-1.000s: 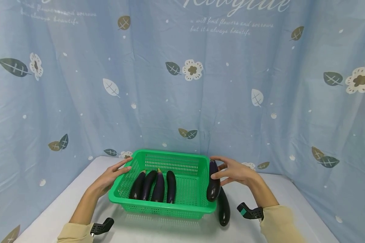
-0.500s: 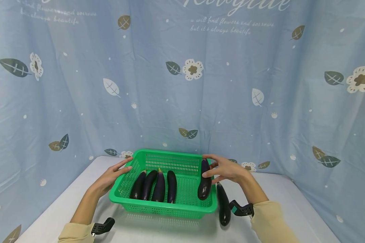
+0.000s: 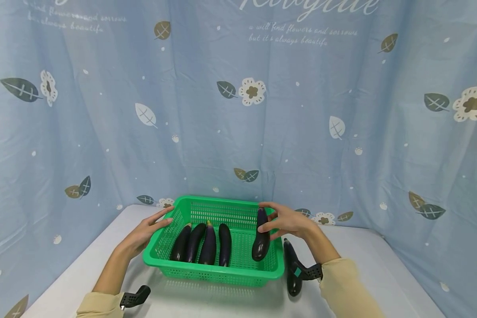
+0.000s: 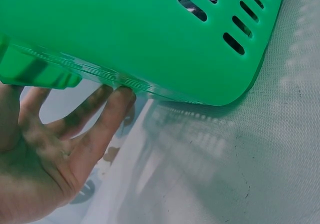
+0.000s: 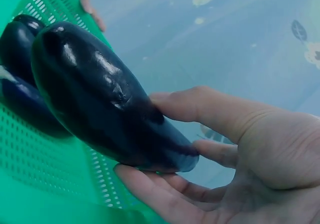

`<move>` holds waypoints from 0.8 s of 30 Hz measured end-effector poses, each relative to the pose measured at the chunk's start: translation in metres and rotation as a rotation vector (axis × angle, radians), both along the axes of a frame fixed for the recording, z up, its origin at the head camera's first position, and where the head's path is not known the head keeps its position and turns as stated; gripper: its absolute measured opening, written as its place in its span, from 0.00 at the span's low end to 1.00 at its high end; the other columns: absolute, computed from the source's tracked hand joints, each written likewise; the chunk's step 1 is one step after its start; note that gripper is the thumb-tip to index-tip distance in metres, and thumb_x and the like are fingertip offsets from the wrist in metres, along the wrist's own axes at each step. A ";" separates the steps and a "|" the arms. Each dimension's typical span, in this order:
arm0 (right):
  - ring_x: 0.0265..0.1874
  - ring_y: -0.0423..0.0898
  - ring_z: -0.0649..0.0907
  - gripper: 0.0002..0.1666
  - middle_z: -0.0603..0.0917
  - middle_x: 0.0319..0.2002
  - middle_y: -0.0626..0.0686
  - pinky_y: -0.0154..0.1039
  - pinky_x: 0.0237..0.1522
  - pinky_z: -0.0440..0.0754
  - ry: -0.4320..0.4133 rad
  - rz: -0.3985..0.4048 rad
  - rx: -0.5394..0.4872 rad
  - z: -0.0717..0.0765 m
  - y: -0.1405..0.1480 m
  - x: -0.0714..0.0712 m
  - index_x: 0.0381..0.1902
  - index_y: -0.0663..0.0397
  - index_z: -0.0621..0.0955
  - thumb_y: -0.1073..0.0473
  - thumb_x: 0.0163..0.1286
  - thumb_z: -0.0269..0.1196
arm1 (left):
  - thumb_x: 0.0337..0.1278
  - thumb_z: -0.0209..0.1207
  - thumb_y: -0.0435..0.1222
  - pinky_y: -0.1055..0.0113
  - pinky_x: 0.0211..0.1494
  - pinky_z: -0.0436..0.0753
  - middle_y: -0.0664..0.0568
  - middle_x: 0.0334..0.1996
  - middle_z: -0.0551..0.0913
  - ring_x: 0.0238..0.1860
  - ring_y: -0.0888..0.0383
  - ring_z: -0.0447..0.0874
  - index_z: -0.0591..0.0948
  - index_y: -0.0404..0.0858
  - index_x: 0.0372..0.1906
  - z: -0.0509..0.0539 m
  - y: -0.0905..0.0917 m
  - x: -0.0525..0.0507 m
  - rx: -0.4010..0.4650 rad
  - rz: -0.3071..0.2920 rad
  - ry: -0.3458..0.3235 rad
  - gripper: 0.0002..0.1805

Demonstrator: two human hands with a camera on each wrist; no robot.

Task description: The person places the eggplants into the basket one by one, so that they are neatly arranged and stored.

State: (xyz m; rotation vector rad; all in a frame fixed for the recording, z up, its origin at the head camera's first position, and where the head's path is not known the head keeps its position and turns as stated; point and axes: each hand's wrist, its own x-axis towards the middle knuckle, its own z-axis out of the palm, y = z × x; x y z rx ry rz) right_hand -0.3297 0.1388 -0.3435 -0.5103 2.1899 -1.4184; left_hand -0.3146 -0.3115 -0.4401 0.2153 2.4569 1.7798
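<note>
My right hand [image 3: 288, 221] pinches a dark purple eggplant [image 3: 261, 243] between thumb and fingers near its narrow end. That eggplant hangs over the right part of a green plastic basket [image 3: 214, 275], its thick end pointing down toward me. In the right wrist view its glossy skin fills the middle. At the basket's left side, my left hand [image 3: 143, 232] touches the rim, fingers extended. In the left wrist view, fingertips [image 4: 120, 97] meet the outer wall below the rim. Several eggplants [image 3: 207, 247] lie side by side in the basket's left half.
Another eggplant [image 3: 293, 282] lies on the white table [image 3: 206, 304] just right of the basket, partly hidden by the right wrist camera [image 3: 308, 271]. A blue patterned curtain [image 3: 302, 145] hangs close behind the basket and along both sides.
My right hand has carried the eggplant leftward, from over the basket's right rim to above the inside. The left hand and the basket have hardly moved.
</note>
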 end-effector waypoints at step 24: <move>0.39 0.50 0.85 0.53 0.73 0.54 0.67 0.58 0.45 0.86 -0.011 -0.007 0.021 -0.023 -0.038 -0.011 0.76 0.46 0.59 0.64 0.58 0.73 | 0.70 0.52 0.52 0.28 0.72 0.48 0.50 0.81 0.37 0.78 0.33 0.33 0.54 0.56 0.78 0.000 0.000 0.001 0.021 -0.016 0.000 0.36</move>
